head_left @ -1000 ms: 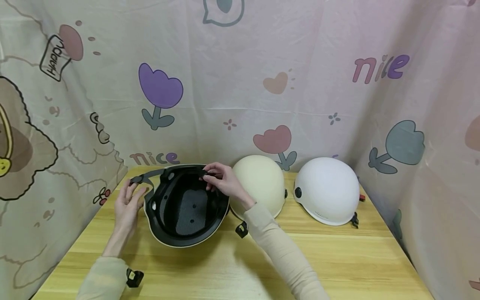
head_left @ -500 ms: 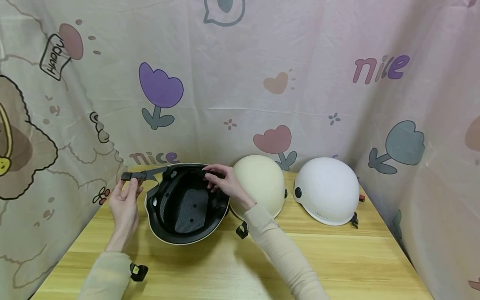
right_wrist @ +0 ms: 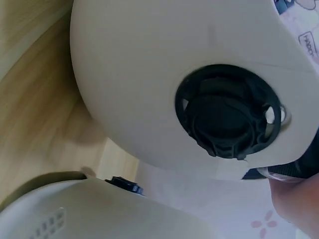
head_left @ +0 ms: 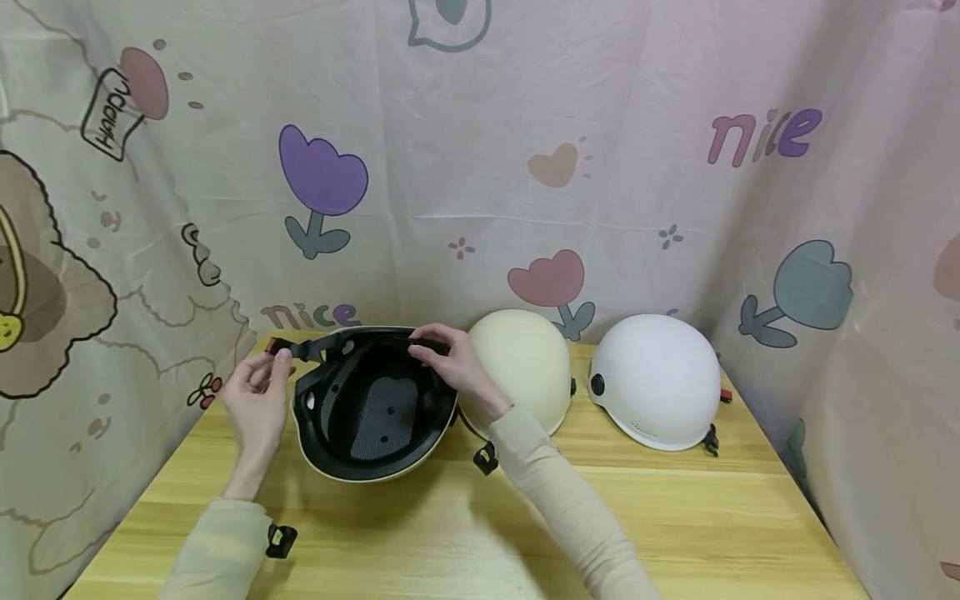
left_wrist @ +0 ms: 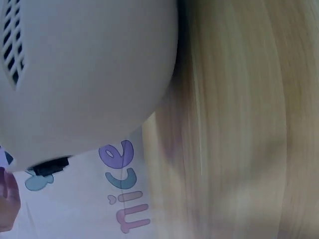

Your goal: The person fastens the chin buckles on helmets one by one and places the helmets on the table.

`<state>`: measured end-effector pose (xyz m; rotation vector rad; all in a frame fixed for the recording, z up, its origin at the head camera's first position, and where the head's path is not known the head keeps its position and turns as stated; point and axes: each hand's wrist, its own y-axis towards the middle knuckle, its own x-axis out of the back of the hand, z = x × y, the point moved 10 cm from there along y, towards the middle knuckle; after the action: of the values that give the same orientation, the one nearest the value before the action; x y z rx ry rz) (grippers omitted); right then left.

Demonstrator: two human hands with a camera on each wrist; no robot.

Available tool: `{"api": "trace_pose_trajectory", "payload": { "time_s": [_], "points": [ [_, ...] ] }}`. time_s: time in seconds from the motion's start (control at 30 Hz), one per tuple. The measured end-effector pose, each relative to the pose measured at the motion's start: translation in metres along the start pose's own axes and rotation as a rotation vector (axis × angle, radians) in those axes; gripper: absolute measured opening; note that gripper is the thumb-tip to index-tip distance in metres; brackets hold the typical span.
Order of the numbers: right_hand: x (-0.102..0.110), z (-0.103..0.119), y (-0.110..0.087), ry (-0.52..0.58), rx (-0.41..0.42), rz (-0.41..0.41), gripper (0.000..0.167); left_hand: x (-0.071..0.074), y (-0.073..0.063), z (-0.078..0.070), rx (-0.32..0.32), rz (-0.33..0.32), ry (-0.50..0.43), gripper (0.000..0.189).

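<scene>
An upturned cream helmet (head_left: 382, 421) shows its black padded inside in the head view. My left hand (head_left: 255, 400) pinches the red-tipped buckle (head_left: 278, 345) on its chin strap (head_left: 324, 345), stretched out to the left of the rim. At the opposite rim, my right hand (head_left: 453, 362) pinches a dark strap between thumb and fingers. The left wrist view has the helmet's pale shell (left_wrist: 89, 94), with fingers (left_wrist: 7, 201) at its lower left edge. Close up in the right wrist view are a round black vent piece (right_wrist: 224, 114) and a bit of the right hand (right_wrist: 299, 201).
Right of the held helmet, a second cream helmet (head_left: 521, 367) sits dome up on the wooden table (head_left: 420, 542). Farther right rests a white helmet (head_left: 656, 383) with a black side disc. A printed curtain (head_left: 450, 167) hangs behind and along both sides.
The left hand first drew the strap out to the left, then came back slightly right, and the red buckle now shows. The helmet's near rim rose a little; the right hand barely moved.
</scene>
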<state>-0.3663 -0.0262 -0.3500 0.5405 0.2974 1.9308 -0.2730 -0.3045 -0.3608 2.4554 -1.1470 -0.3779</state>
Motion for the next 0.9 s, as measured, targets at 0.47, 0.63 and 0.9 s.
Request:
{"api": "trace_pose_trajectory", "payload": {
  "time_s": [0.47,0.63,0.9],
  "points": [
    [-0.006,0.026,-0.006,0.011,0.122,-0.018,0.019,-0.049,-0.023,-0.021,-0.206,0.357,0.182,0.018],
    [-0.015,0.014,-0.008,0.042,0.106,0.031,0.021,-0.053,-0.028,-0.017,-0.228,0.408,0.210,0.022],
    [-0.019,0.000,-0.005,0.069,0.011,0.072,0.021,-0.064,-0.031,-0.025,-0.394,0.528,0.225,0.040]
  ]
}}
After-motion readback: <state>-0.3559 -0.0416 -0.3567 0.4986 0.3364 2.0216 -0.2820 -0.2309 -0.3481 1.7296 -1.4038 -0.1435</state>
